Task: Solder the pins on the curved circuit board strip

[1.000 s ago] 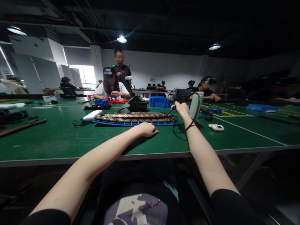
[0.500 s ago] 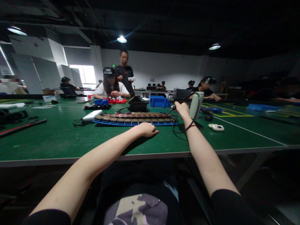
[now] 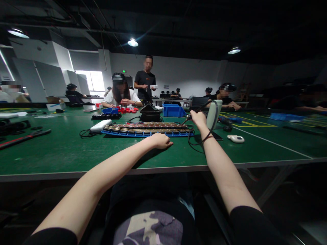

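Note:
A long blue rack [image 3: 148,134] holding rows of thin brownish strips lies across the green table [image 3: 76,153]. My left hand [image 3: 161,141] rests on the table at the rack's near edge, its fingers curled; whether anything is inside them is hidden. Beyond the rack's right end, my right hand [image 3: 198,119] is closed round a dark, thin tool with a black cable [image 3: 217,117]. The tool's tip [image 3: 184,121] points left over the right part of the rack. The cable loops past my right wrist. Close behind that hand stands a pale green upright object [image 3: 214,114].
A white device [image 3: 100,126] with a cable lies left of the rack. Behind it are a black box [image 3: 150,114] and a blue bin [image 3: 174,110]. A small white case [image 3: 235,139] sits to the right. Across the table, a seated person [image 3: 121,93] handles red parts.
The standing person in the background has shifted to the right with a white object in hand. My two hands, the rack and the tool look unmoved.

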Action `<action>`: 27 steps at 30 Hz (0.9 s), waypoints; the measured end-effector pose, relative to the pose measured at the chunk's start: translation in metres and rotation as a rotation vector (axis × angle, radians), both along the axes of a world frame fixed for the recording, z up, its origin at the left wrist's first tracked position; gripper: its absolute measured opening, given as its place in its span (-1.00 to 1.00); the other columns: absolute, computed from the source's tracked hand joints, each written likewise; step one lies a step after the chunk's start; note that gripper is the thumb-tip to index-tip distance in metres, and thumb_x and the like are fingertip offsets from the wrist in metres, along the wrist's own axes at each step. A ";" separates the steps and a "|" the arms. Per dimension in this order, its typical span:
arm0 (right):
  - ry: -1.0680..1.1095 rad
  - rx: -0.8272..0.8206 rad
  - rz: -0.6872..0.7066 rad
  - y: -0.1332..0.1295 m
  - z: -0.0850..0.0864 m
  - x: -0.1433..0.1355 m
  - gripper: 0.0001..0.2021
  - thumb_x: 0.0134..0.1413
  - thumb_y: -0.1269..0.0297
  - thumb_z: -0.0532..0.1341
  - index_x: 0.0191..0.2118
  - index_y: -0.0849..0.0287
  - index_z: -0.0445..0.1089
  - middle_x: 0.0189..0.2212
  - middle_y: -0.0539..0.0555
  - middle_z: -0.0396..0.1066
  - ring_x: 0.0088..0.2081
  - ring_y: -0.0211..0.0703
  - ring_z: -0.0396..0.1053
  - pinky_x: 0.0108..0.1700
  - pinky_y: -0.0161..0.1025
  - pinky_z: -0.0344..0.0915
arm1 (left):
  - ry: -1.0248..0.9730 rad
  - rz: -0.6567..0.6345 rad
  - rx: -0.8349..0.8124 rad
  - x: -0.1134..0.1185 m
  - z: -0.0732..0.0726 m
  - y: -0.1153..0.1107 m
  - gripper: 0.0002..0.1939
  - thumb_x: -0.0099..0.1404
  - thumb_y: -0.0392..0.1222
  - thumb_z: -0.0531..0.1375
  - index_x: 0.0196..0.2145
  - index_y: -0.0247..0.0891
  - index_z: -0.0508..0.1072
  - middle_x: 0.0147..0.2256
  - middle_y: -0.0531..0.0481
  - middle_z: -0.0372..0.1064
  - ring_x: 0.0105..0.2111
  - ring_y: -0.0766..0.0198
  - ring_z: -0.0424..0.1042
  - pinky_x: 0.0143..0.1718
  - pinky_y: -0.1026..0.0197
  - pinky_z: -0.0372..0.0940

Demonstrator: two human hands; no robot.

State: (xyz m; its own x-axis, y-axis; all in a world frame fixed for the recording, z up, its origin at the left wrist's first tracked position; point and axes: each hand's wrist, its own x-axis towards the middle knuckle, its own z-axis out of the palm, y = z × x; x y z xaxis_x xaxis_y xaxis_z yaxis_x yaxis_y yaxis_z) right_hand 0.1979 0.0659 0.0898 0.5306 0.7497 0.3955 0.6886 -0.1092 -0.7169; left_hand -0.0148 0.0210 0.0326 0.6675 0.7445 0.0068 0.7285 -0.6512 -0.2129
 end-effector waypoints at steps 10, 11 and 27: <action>0.044 0.159 -0.071 0.002 0.001 0.005 -0.65 0.11 0.15 0.10 -0.19 0.26 0.53 -0.25 0.25 0.55 -0.13 0.07 0.47 -0.07 -0.19 0.34 | -0.001 -0.005 -0.004 0.000 0.001 -0.002 -0.43 0.45 0.10 -0.14 -0.12 -0.31 0.54 -0.09 -0.30 0.50 -0.06 -0.04 0.49 -0.10 0.06 0.35; 0.048 0.161 -0.082 0.002 0.001 0.006 -0.65 0.11 0.15 0.10 -0.19 0.26 0.52 -0.24 0.25 0.55 -0.12 0.07 0.47 -0.06 -0.18 0.34 | -0.002 -0.005 -0.003 0.000 0.001 -0.002 -0.43 0.45 0.10 -0.14 -0.12 -0.31 0.54 -0.09 -0.30 0.50 -0.06 -0.04 0.49 -0.10 0.06 0.35; -0.033 0.106 -0.120 0.006 -0.005 0.009 -0.61 0.15 0.15 0.10 -0.07 0.27 0.50 -0.13 0.29 0.52 -0.04 0.09 0.45 0.02 -0.13 0.31 | 0.023 0.007 -0.004 0.001 0.001 0.000 -0.42 0.44 0.12 -0.16 -0.08 -0.28 0.53 -0.07 -0.27 0.50 -0.06 0.00 0.48 -0.10 0.09 0.34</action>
State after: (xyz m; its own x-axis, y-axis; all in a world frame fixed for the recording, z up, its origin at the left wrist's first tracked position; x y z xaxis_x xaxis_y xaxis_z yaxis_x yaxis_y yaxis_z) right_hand 0.2073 0.0720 0.0850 0.5994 0.6349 0.4875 0.6985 -0.1173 -0.7060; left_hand -0.0139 0.0210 0.0333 0.6622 0.7493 -0.0120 0.7279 -0.6470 -0.2270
